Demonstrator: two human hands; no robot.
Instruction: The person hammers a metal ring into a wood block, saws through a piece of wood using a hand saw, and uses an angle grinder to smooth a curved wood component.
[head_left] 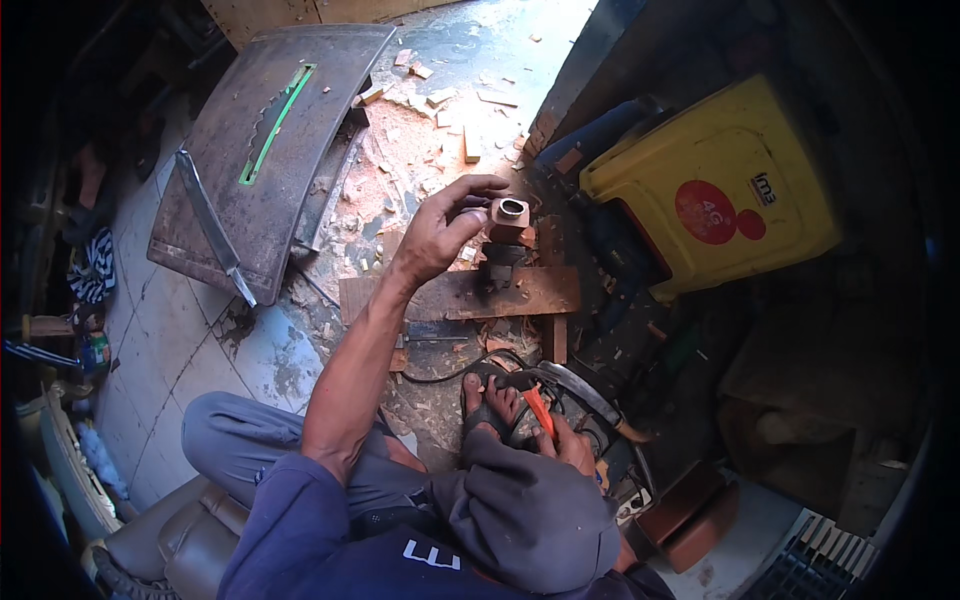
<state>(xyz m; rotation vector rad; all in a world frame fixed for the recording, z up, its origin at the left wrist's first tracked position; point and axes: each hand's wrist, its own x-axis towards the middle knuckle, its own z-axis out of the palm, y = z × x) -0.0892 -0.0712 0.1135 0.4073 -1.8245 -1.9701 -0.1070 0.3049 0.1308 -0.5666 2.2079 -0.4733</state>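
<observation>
My left hand is closed at the left side of a small wooden block, its forefinger curling past the far edge. A metal ring with a dark hole tops the block. Below the block is a dark upright piece, by a flat wooden board. Lower down, beside my knee, my right hand grips a slim orange tool; its exact kind cannot be made out. Just beyond that hand rests a curved metal blade with a wooden handle.
At the left stands a metal saw table with a toothed blade in a green-edged slot and a long metal blade on it. Wood scraps and sawdust litter the floor. A yellow plastic panel leans at right. A black cable runs near my foot.
</observation>
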